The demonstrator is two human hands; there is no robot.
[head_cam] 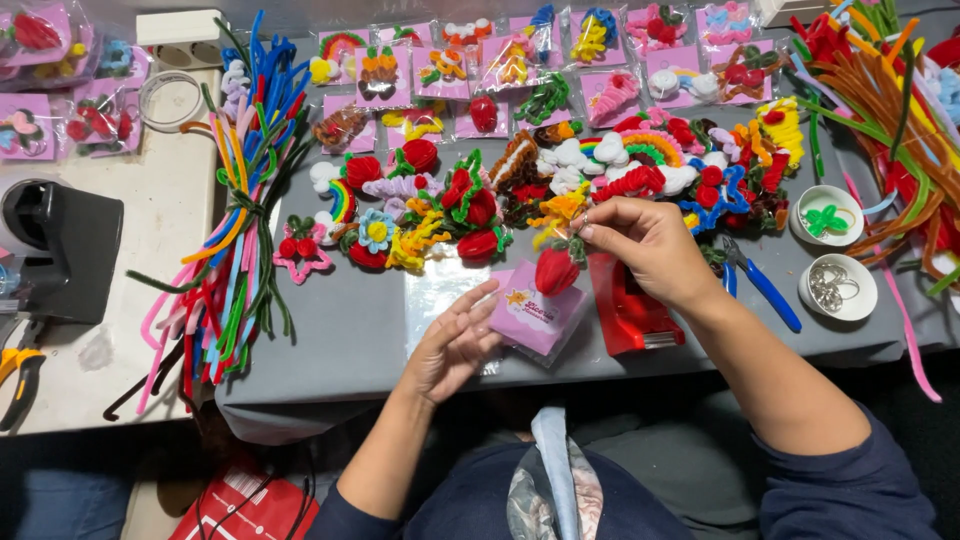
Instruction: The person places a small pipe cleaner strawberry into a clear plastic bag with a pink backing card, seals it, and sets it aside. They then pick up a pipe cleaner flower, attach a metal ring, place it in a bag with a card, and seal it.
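Nearest the person, the left hand (455, 345) is lying loosely open, palm up, its fingertips steadying the small pink printed card in a clear plastic sleeve (533, 315). That card is lying on the grey table cover (330, 340), and everything else sits relative to it. Just above it, the right hand (645, 240) is pinching the green top of a red fuzzy pipe-cleaner strawberry (556, 270), lowering it onto the card. The strawberry looks light, soft and springy, so it is best held by its wire stem. Right of the card a red tape dispenser (630, 310) is standing; beyond it blue-handled pliers (765, 290). Farther up, finished pipe-cleaner charms (460, 200) are crowding the cover.
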